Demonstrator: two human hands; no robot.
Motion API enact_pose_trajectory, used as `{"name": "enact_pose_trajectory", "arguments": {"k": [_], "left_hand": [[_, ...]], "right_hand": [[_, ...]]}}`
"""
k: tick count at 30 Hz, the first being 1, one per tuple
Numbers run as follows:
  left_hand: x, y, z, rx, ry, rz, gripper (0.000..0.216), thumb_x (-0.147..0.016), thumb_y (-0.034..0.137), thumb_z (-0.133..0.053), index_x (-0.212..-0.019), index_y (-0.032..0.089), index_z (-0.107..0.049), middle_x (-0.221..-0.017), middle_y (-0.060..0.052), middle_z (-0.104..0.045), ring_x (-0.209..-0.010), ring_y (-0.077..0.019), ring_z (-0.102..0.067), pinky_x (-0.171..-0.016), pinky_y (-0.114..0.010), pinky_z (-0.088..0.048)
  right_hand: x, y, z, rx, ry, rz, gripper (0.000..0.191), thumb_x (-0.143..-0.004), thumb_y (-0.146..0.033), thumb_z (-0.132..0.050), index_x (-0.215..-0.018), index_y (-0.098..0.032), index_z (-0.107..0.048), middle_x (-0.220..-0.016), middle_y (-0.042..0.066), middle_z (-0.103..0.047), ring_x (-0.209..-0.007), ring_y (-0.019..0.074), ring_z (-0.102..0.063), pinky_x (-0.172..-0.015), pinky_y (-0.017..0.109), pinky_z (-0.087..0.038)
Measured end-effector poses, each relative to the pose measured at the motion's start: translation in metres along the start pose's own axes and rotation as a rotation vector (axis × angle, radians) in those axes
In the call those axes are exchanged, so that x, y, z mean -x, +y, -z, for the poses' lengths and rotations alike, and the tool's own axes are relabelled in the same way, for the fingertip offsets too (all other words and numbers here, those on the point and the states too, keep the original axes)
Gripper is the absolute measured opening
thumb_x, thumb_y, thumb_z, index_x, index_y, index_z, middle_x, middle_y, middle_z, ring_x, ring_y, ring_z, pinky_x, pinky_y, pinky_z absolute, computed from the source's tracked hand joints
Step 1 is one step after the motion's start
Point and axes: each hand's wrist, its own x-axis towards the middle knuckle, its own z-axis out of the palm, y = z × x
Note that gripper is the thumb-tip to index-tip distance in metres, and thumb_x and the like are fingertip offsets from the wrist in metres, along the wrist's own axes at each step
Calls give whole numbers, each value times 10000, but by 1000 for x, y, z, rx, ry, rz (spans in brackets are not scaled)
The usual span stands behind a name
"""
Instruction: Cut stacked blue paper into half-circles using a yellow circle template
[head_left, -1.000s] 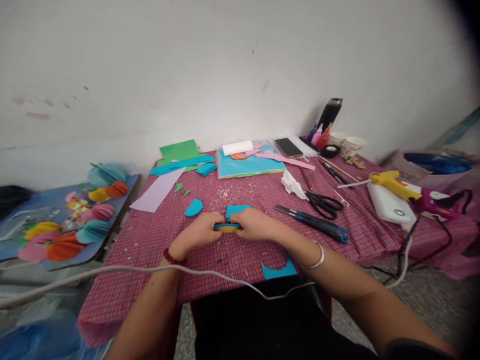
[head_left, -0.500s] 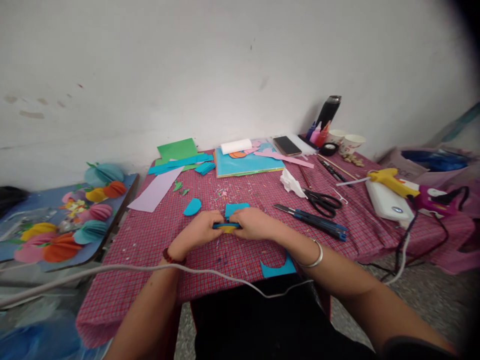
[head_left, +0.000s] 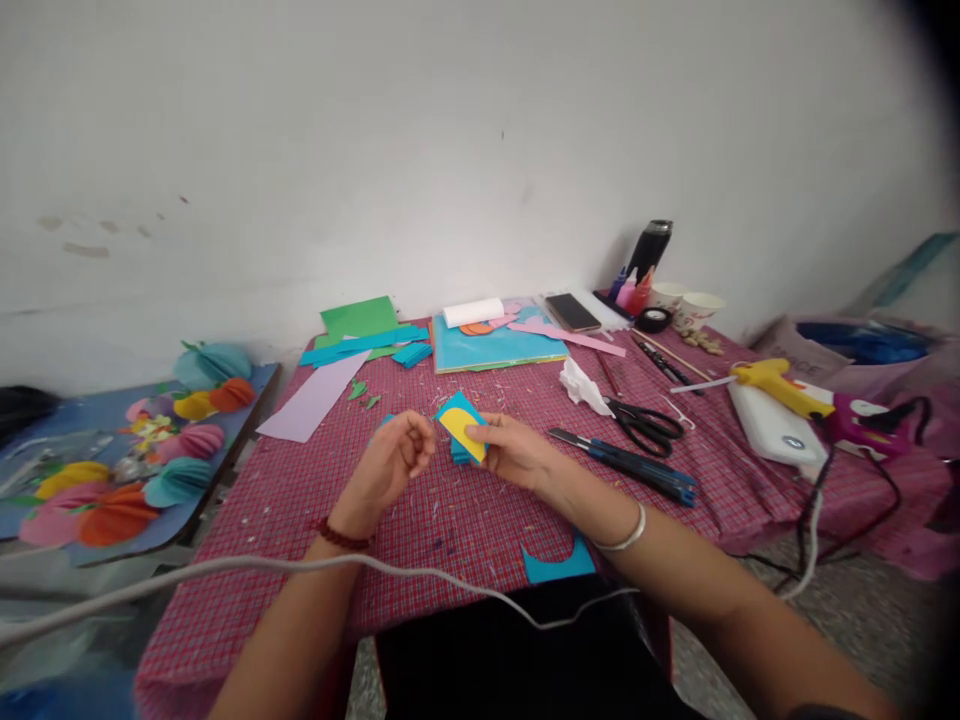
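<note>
Two bare hands float just above the red checked tablecloth (head_left: 300,480). The right hand (head_left: 514,452) pinches a small stack of blue and yellow paper pieces (head_left: 461,428), tipped up. The left hand (head_left: 390,465) curls loosely beside it, holding nothing, fingertips just apart from the paper.

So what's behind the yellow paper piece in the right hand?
Behind the yellow paper piece, the right hand pinches a stack of blue paper pieces, edges showing above and below. How many pieces is hidden. The left hand holds nothing.
</note>
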Motion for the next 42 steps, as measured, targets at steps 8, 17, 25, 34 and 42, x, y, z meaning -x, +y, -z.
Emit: {"name": "enact_pose_trajectory", "arguments": {"k": [8,17,25,34,42], "left_hand": [[7,-16,-24,-319,-52,-26,188,-733,305,-664,-720,147,-564,-577,41,-516,-484,-63,-421,-477,-193,-345],[5,-22,-30,-420,-61,-57,193,-731,309,-662,-737,130,-589,-675,0,-578,-617,-108,-500,-616,-251,-395],[4,-26,-35,-459,10,-8,285,-785,408,-585,-690,143,-543,-545,35,-488,-479,-80,-407,-489,-227,-322],[5,-23,-35,-528,47,-27,268,-792,350,-555,-619,151,-506,-521,37,-455,-477,-77,-378,-468,-222,-282],[6,-27,-34,-595,52,-105,294,-780,345,-563,-577,157,-463,-529,53,-360,-492,-70,-293,-476,-228,-234]], "right_hand": [[-1,4,-4,-111,-9,-19,288,-553,-237,-816,-771,-131,-659,-640,-31,-621,-520,60,-519,-503,192,-365],[3,7,-11,158,205,219,237,-622,-318,-756,-754,-149,-656,-657,-20,-615,-577,91,-506,-572,228,-370],[3,9,-12,393,294,359,210,-686,-328,-683,-793,-153,-639,-666,-23,-593,-574,99,-482,-566,232,-376],[1,5,-6,403,177,330,218,-661,-324,-707,-778,-155,-632,-688,-23,-593,-610,106,-490,-595,236,-384],[0,1,-5,411,134,410,254,-703,-366,-700,-819,-194,-554,-724,-24,-555,-658,125,-495,-628,251,-397]]}}
